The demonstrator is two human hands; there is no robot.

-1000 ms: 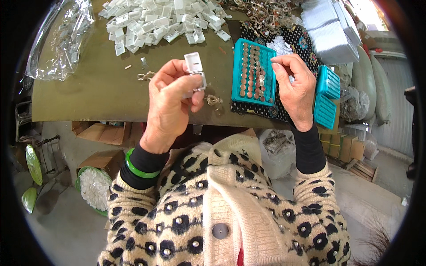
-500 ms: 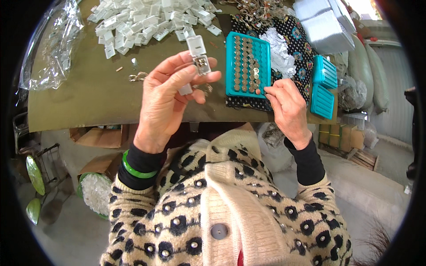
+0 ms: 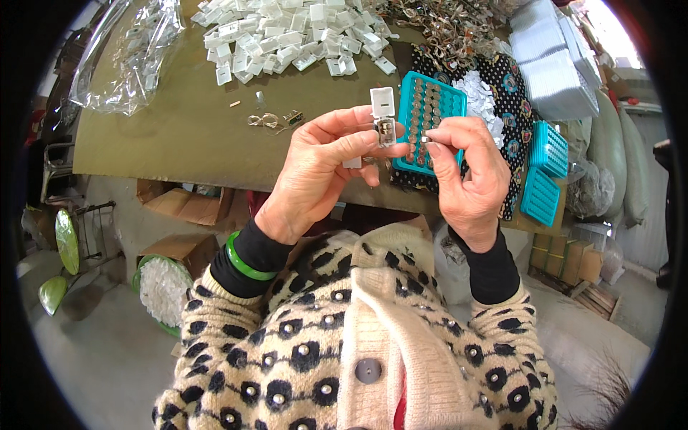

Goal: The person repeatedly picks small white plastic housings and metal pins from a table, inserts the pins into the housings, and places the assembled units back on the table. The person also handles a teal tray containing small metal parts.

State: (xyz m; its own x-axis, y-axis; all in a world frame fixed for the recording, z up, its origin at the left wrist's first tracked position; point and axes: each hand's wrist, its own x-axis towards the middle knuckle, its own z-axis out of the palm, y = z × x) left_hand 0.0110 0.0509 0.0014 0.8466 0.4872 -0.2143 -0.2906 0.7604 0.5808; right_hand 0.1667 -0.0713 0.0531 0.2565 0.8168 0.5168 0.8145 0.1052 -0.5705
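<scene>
My left hand (image 3: 326, 154) grips a small white plastic battery case (image 3: 384, 115) between thumb and fingers, its lid swung up and metal parts showing inside. Another white piece (image 3: 352, 163) sticks out beneath the same hand's fingers. Close to the case's right side, my right hand (image 3: 469, 168) pinches a small silvery button cell (image 3: 425, 140), partly covered by the fingertips. Behind both hands is a teal tray (image 3: 454, 100) with rows of button cells (image 3: 428, 97); the right hand hides its lower right part.
Many white cases (image 3: 287, 36) lie heaped at the back of the table (image 3: 172, 140). Coiled wire (image 3: 264, 120) lies left of my left hand. White scraps (image 3: 479, 100) and tangled wires (image 3: 448, 29) are behind the tray. More teal trays (image 3: 540, 195) sit at right.
My right hand has moved from the tray's lower right edge over to the battery case, with a button cell now visible in its pinch. The case in my left hand is now nearer the tray.
</scene>
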